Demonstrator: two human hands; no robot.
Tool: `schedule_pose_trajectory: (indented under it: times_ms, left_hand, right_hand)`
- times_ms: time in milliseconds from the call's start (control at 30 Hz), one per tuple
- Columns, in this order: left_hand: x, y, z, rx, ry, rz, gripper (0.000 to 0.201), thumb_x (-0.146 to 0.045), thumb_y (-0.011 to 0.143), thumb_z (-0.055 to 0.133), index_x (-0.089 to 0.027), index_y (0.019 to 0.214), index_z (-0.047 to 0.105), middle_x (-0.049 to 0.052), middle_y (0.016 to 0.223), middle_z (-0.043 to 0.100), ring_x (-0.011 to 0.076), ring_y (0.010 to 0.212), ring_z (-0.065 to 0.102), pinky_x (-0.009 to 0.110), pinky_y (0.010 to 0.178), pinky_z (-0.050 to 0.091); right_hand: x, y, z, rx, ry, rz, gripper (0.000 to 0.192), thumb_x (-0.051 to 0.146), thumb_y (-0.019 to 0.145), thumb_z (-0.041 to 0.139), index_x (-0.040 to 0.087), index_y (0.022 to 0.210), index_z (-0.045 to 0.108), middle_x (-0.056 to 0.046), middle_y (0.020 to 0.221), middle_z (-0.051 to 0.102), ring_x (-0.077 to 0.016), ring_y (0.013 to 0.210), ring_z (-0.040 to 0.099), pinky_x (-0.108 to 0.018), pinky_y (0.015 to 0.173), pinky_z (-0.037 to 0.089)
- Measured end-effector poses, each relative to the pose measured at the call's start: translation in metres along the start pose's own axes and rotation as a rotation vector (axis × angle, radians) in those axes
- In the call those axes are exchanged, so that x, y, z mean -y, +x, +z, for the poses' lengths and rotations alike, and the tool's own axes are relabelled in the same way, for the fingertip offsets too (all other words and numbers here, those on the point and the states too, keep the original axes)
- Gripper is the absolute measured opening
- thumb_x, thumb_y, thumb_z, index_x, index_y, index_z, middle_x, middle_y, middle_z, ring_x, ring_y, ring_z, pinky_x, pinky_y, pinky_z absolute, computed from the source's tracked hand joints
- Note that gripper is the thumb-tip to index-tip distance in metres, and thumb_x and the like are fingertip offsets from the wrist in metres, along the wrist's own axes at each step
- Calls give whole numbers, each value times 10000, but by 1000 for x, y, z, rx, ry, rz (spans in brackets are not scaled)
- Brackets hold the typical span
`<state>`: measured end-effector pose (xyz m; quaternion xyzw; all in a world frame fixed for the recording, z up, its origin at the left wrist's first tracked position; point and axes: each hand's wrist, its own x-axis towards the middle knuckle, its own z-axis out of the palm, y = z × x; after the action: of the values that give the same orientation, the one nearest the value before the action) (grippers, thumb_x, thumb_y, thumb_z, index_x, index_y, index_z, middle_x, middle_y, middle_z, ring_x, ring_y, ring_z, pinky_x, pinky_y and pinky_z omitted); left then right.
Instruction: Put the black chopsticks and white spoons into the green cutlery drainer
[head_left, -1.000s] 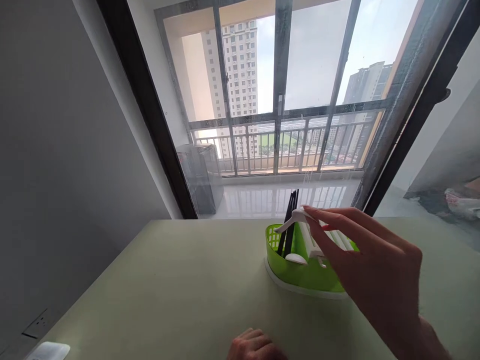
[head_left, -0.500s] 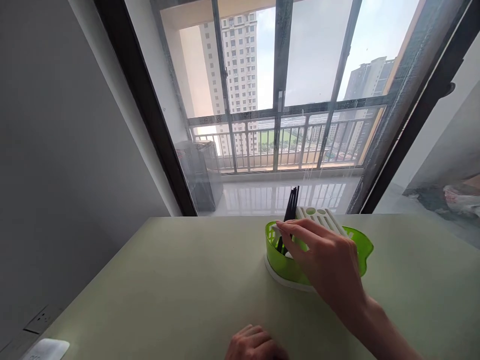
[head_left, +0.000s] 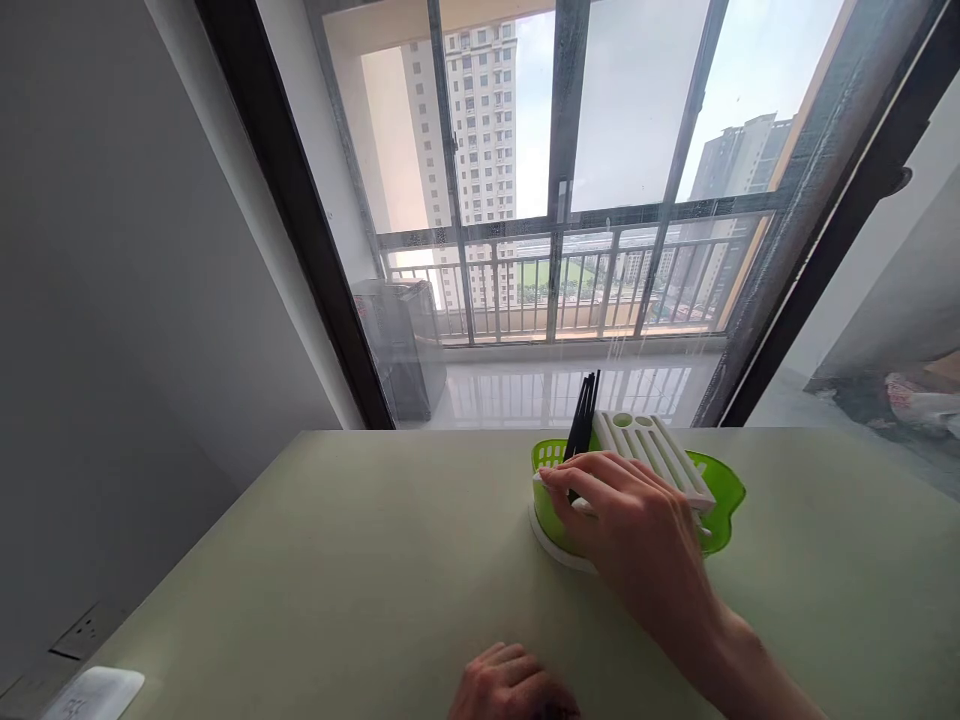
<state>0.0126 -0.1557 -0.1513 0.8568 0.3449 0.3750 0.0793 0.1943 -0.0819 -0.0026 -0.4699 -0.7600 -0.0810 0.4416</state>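
Since half a second ago the right hand (head_left: pixel 637 540) has slid lower over the near rim of the green cutlery drainer (head_left: pixel 720 500), its fingers now spread across the front wall and touching a small white piece there; whether they pinch it cannot be told. From the head view, the drainer stands on a pale green tabletop (head_left: pixel 337 570), toward its far edge, on a white drip tray (head_left: pixel 551 548). Black chopsticks (head_left: pixel 583 418) stand upright in its left part, and a white slotted insert (head_left: pixel 656 450) lies tilted across the top. The left hand (head_left: pixel 510 690) rests curled on the table at the bottom edge, cut off, holding nothing visible. Beyond the table a dark-framed sliding glass door (head_left: pixel 562 200) opens onto a railed balcony with tower blocks behind. A white object (head_left: pixel 94 693) at the lower left corner is partly cropped.
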Motion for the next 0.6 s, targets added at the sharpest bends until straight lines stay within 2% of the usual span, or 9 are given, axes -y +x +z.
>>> schedule_pose_trajectory:
  times_ms: [167,267,367,433,600]
  left_hand:
    - [-2,0,-2,-1,-7,-8,439,-495,1032,471,-218,741,648,-38,621,697,98,522,579,226,529,394]
    - [-1,-2,-2,21,6,-12,407,-472,1024,498,-219,746,654,-36,626,701,104,533,585,233,542,402]
    - [1,-5,0,53,12,-24,343,-446,1001,556,-223,767,673,-33,634,704,107,536,582,229,555,419]
    - [2,-6,1,57,10,-24,317,-429,991,576,-224,771,678,-33,634,704,107,532,581,226,557,427]
    - [-1,-4,-2,74,-2,-29,352,-443,1007,541,-219,773,679,-21,640,714,108,542,605,222,561,439]
  right_hand:
    - [3,1,-4,145,-18,25,125,137,902,726,244,842,745,11,866,751,-220,843,684,-346,790,478]
    - [3,1,-7,175,-15,27,113,143,876,760,246,918,738,5,937,768,-240,893,696,-367,808,498]
    - [3,2,-14,150,20,22,209,202,863,790,264,1053,727,-6,1058,779,-260,968,715,-374,820,523]
    - [4,4,-21,110,49,25,193,264,897,760,269,1086,723,-15,1083,780,-258,962,729,-370,805,536]
    - [7,10,-46,53,175,36,86,263,969,645,262,973,730,-1,950,790,-186,811,741,-289,724,533]
